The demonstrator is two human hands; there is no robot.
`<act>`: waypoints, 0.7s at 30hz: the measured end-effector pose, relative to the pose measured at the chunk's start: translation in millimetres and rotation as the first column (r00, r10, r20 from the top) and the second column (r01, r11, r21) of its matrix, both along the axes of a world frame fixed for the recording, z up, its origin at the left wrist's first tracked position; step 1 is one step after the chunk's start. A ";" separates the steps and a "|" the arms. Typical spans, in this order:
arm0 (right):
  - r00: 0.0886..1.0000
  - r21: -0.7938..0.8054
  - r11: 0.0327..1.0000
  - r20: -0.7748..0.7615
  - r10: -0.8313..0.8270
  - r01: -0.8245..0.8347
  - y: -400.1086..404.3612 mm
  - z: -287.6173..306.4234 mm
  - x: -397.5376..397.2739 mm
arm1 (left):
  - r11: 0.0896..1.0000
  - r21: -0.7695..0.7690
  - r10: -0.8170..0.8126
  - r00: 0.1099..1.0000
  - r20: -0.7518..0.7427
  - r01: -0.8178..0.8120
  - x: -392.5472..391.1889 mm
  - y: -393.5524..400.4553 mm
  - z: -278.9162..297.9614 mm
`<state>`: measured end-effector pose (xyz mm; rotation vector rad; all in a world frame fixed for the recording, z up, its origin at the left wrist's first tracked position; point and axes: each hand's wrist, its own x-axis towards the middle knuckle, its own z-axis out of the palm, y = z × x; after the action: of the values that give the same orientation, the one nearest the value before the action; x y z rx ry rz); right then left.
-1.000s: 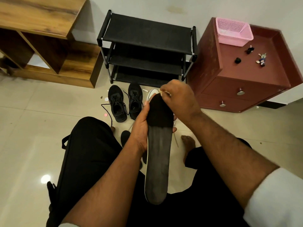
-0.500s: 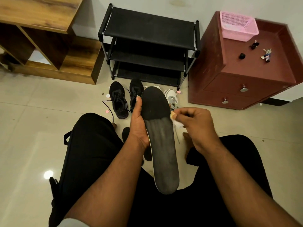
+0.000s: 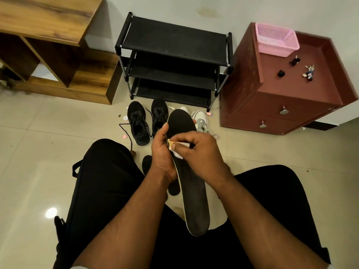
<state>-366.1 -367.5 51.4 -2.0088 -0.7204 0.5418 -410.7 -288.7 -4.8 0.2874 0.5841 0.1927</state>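
Observation:
A long black insole [image 3: 194, 193] stands tilted over my lap, toe end up. My left hand [image 3: 162, 154] grips its left edge near the middle, thumb up along the rim. My right hand [image 3: 200, 154] pinches a small white wipe [image 3: 177, 152] and presses it on the insole's upper half. A second black insole [image 3: 147, 164] lies on the floor under my hands, mostly hidden.
A pair of black sneakers [image 3: 137, 124] with loose laces and grey-white shoes [image 3: 201, 121] sit before a black shoe rack [image 3: 172, 61]. Right of it stands a red-brown cabinet [image 3: 291, 98] bearing a pink basket [image 3: 276, 38]. A wooden shelf [image 3: 50, 45] is left. Small scraps dot the tiles.
My right hand came down from the insole's toe end, swung off to the right, then returned onto the insole's middle with the wipe. The insole stays in my left hand.

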 end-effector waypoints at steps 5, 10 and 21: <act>0.968 -0.070 0.975 0.153 -0.197 0.209 -16.0 -2.1 33.1 | 0.999 0.037 -0.025 1.000 0.006 0.025 0.9 1.6 3.9; 0.963 -0.159 0.987 0.267 0.019 0.024 -0.9 -6.7 9.1 | 0.999 0.027 -0.045 0.999 -0.029 0.046 1.8 0.8 1.7; 0.959 -0.213 0.974 0.282 -0.016 0.079 -13.4 -5.5 38.7 | 1.000 -0.022 0.022 0.999 -0.026 -0.022 6.6 -0.2 6.3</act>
<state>-327.4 -380.9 45.8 -2.3365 -0.8053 0.3238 -404.1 -288.9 1.5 0.2626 0.6149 0.2039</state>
